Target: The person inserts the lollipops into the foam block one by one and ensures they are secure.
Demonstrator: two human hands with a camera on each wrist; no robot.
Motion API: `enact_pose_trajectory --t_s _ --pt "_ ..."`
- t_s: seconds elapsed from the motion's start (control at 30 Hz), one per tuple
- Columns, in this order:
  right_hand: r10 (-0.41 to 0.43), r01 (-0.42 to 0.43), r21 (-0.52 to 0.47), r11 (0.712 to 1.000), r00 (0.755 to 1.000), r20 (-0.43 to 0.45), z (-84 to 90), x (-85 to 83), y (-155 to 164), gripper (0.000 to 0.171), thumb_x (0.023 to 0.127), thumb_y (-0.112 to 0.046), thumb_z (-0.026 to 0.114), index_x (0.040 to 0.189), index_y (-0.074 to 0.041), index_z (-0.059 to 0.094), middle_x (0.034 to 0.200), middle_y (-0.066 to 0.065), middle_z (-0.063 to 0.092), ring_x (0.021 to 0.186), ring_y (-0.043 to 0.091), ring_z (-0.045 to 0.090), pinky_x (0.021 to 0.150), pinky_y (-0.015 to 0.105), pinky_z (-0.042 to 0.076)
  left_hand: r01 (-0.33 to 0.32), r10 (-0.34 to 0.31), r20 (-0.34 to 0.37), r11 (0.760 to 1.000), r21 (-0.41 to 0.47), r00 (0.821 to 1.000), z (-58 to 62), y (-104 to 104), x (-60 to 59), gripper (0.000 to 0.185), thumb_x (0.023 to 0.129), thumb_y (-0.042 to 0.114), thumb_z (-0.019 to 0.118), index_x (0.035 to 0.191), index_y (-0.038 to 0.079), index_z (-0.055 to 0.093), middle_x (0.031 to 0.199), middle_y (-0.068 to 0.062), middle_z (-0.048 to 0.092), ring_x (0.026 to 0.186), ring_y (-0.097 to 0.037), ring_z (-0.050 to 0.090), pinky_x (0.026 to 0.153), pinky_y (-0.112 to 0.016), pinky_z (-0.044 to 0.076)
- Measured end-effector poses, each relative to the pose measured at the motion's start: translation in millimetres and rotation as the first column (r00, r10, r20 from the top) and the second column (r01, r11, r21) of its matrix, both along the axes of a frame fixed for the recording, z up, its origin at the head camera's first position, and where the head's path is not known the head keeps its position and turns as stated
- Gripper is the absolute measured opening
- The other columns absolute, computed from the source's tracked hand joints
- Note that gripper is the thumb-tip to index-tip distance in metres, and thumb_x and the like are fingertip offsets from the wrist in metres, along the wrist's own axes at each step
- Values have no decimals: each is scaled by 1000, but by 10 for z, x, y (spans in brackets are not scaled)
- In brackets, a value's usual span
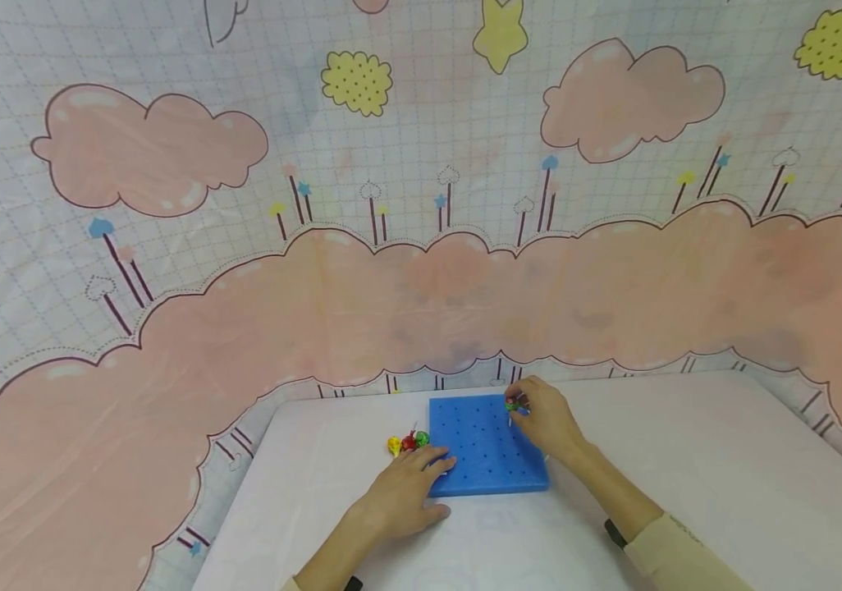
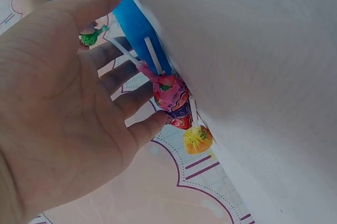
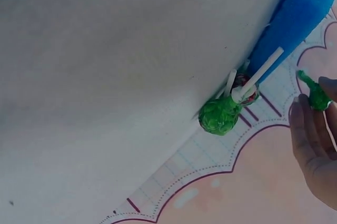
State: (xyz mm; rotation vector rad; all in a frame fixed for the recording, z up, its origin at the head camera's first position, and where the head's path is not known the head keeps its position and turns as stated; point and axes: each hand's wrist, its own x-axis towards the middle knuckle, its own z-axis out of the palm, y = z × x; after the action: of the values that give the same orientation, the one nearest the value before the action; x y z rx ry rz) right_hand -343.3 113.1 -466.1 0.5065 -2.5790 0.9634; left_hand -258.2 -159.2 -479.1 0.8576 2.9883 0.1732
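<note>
A blue foam board point(image 1: 487, 451) dotted with holes lies flat on the white table point(image 1: 687, 460). My right hand point(image 1: 533, 412) is over the board's far right corner and pinches a green-wrapped lollipop point(image 1: 513, 404), which the right wrist view shows as the same green lollipop point(image 3: 316, 95) at my fingers point(image 3: 308, 145). My left hand point(image 1: 421, 474) rests open, with its fingers on the board's near left corner. Just beyond that hand lie a few loose lollipops point(image 1: 407, 443): a pink one point(image 2: 169, 92), a yellow one point(image 2: 198, 140) and a green one point(image 3: 218, 114).
A cartoon cloud backdrop point(image 1: 421, 271) hangs close behind the table's far edge. The white tabletop stretches out to the right of the board and in front of it. The loose lollipops lie against the board's left edge point(image 2: 134, 24).
</note>
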Motion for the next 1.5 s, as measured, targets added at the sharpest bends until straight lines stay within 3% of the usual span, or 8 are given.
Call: enact_pose_trajectory --t_s 0.4,1.5 --pt "-13 12 20 1000 999 36 6 2 -7 25 89 -1 80 112 -5 72 109 8 68 98 25 71 88 41 63 -4 4 4 1000 -3 1000 30 15 9 70 96 48 73 156 22 50 163 -2 44 153 -26 37 123 -51 33" --pt "6 -6 40 999 1000 7 24 33 42 32 88 -8 84 118 -5 72 119 13 67 104 30 71 87 43 63 -5 5 0 1000 7 1000 9 15 4 69 95 48 73 156 21 51 162 -2 44 152 -26 38 123 -51 33"
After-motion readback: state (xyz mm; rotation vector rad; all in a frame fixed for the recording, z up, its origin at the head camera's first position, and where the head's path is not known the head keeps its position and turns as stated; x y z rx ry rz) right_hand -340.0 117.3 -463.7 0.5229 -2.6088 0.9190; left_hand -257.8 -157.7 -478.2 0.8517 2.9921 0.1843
